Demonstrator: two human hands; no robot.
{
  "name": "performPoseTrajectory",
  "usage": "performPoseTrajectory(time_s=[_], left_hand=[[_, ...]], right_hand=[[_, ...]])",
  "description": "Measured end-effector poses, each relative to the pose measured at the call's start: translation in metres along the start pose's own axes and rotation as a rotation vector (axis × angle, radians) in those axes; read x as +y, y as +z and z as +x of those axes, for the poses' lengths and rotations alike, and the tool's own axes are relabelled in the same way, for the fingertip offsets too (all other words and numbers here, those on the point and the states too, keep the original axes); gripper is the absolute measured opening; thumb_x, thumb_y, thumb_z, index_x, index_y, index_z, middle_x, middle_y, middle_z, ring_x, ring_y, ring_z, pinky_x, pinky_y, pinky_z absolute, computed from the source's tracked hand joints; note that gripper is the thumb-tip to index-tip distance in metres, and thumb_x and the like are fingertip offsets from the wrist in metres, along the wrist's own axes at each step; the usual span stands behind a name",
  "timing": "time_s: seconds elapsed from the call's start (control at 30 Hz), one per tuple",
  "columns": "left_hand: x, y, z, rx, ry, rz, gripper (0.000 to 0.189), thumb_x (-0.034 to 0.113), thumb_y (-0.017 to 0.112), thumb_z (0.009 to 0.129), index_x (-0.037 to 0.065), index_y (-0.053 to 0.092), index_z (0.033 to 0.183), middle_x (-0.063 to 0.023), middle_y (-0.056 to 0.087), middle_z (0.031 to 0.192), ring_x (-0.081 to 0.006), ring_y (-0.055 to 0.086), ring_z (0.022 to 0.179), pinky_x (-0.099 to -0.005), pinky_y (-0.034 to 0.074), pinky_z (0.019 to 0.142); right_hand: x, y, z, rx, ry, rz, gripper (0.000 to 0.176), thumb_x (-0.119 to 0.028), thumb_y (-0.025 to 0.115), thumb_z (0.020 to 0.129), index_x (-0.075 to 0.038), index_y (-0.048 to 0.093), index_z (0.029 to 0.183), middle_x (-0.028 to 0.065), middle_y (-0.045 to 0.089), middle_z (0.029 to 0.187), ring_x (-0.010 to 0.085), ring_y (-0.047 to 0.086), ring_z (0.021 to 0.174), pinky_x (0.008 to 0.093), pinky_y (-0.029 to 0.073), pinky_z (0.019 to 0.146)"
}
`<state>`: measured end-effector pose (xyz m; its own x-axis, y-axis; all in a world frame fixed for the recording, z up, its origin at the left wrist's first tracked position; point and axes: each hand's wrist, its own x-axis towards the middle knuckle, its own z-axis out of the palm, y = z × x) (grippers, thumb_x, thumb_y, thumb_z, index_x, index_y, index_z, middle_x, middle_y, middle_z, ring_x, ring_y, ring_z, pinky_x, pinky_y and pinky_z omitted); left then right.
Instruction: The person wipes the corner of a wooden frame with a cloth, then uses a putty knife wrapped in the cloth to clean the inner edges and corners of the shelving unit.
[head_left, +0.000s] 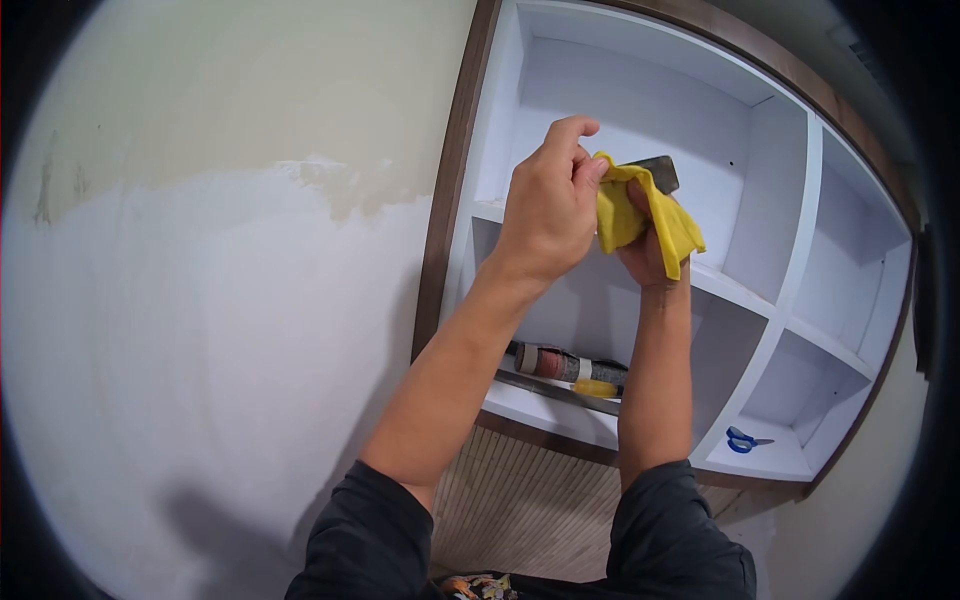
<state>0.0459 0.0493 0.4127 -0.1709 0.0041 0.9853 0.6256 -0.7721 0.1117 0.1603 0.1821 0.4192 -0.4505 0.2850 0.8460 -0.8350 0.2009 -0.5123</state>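
Observation:
A yellow cloth (680,232) hangs between my two hands, in front of the upper part of the white shelf unit (795,250). My left hand (552,200) pinches the cloth's upper left corner between thumb and fingers, with the index finger bent above. Behind the cloth is my right hand (645,245), its fingers wrapped in the folds and largely covered. A dark, flat, block-like piece (657,172) sticks out above the cloth at my right hand; its lower part is hidden.
On the lower shelf lie a dark and red roll (550,362) and a yellow-handled item (596,388). Blue scissors (742,440) rest in the lower right compartment. A brown frame edge (455,180) borders the partly white-coated wall (200,300). Below is a ribbed panel (530,500).

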Motion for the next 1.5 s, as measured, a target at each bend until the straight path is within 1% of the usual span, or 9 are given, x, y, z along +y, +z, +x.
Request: performPoseTrajectory(time_s=[0.27, 0.57, 0.6, 0.7, 0.83, 1.03, 1.23, 1.4, 1.5], left_hand=[[0.01, -0.008, 0.008, -0.221, 0.027, -0.015, 0.029, 0.002, 0.061, 0.094, 0.001, 0.053, 0.122, -0.0074, 0.062, 0.078, -0.015, 0.059, 0.072, -0.0289, 0.049, 0.07], [-0.029, -0.026, 0.005, -0.053, -0.065, 0.001, 0.031, 0.003, 0.061, 0.094, 0.001, 0.052, 0.123, -0.0071, 0.062, 0.079, -0.0147, 0.06, 0.073, -0.0295, 0.049, 0.071], [-0.03, -0.03, 0.005, -0.072, -0.064, 0.012, 0.032, 0.004, 0.061, 0.093, 0.001, 0.052, 0.123, -0.0077, 0.062, 0.079, -0.0154, 0.059, 0.072, -0.0295, 0.049, 0.071], [-0.028, -0.036, 0.009, -0.169, -0.038, 0.085, 0.032, 0.005, 0.061, 0.093, 0.001, 0.052, 0.123, -0.011, 0.063, 0.079, -0.02, 0.061, 0.072, -0.0314, 0.05, 0.071], [0.003, -0.026, 0.024, -0.423, 0.102, 0.384, 0.032, 0.007, 0.06, 0.093, 0.001, 0.051, 0.123, -0.019, 0.066, 0.085, -0.0339, 0.065, 0.079, -0.0405, 0.052, 0.072], [0.034, 0.004, 0.022, -0.776, 0.073, 0.531, 0.034, 0.008, 0.058, 0.094, 0.003, 0.048, 0.126, -0.0232, 0.068, 0.092, -0.0412, 0.066, 0.089, -0.0458, 0.052, 0.078], [0.025, -0.018, 0.007, -0.655, -0.037, 0.35, 0.034, 0.009, 0.061, 0.092, 0.003, 0.049, 0.123, -0.0189, 0.067, 0.086, -0.0361, 0.066, 0.08, -0.0424, 0.051, 0.074], [0.017, -0.038, 0.001, -0.519, -0.134, 0.293, 0.033, 0.006, 0.062, 0.09, 0.003, 0.05, 0.121, -0.0143, 0.065, 0.078, -0.028, 0.062, 0.07, -0.0364, 0.049, 0.07], [0.009, -0.051, -0.004, -0.394, -0.138, 0.182, 0.031, 0.006, 0.062, 0.091, 0.002, 0.05, 0.119, -0.0125, 0.065, 0.076, -0.0245, 0.061, 0.069, -0.0346, 0.049, 0.069]], right_hand=[[0.04, -0.036, -0.016, -0.188, 0.038, 0.217, 0.037, -0.027, 0.063, 0.097, -0.005, 0.058, 0.127, 0.0077, 0.066, 0.122, 0.0196, 0.065, 0.109, 0.0347, 0.056, 0.09], [0.032, -0.034, -0.002, -0.366, 0.159, 0.091, 0.035, -0.023, 0.066, 0.094, -0.001, 0.06, 0.121, 0.0094, 0.067, 0.115, 0.023, 0.066, 0.109, 0.0374, 0.059, 0.089], [0.034, -0.013, -0.008, -0.203, 0.179, -0.01, 0.026, -0.018, 0.067, 0.092, 0.0, 0.065, 0.112, 0.0113, 0.069, 0.109, 0.0216, 0.07, 0.088, 0.0304, 0.059, 0.061], [0.08, -0.006, -0.029, -0.164, 0.289, 0.413, 0.033, -0.025, 0.07, 0.092, -0.006, 0.063, 0.118, 0.0078, 0.067, 0.11, 0.0218, 0.066, 0.09, 0.0344, 0.056, 0.067], [0.127, 0.037, -0.074, -0.321, 0.128, 0.351, 0.08, -0.058, 0.071, 0.084, -0.014, 0.043, 0.145, 0.0033, 0.059, 0.129, 0.0191, 0.059, 0.104, 0.0344, 0.049, 0.085], [0.137, 0.076, -0.1, -0.311, 0.142, 0.418, 0.111, -0.074, 0.071, 0.069, -0.014, 0.029, 0.153, 0.007, 0.047, 0.142, 0.0237, 0.048, 0.131, 0.046, 0.044, 0.108], [0.112, 0.076, -0.086, 0.03, 0.034, 0.66, 0.072, -0.055, 0.071, 0.085, -0.014, 0.049, 0.14, 0.0018, 0.057, 0.136, 0.0189, 0.051, 0.127, 0.0404, 0.04, 0.109], [0.087, 0.082, -0.075, 0.206, -0.005, 0.436, 0.024, -0.027, 0.065, 0.097, -0.015, 0.062, 0.117, -0.0081, 0.061, 0.085, 0.0036, 0.052, 0.066, 0.021, 0.047, 0.064], [0.079, 0.056, -0.056, 0.111, 0.042, 0.266, 0.019, -0.023, 0.066, 0.096, -0.012, 0.065, 0.112, -0.0072, 0.06, 0.082, 0.0033, 0.046, 0.061, 0.0208, 0.04, 0.057]])
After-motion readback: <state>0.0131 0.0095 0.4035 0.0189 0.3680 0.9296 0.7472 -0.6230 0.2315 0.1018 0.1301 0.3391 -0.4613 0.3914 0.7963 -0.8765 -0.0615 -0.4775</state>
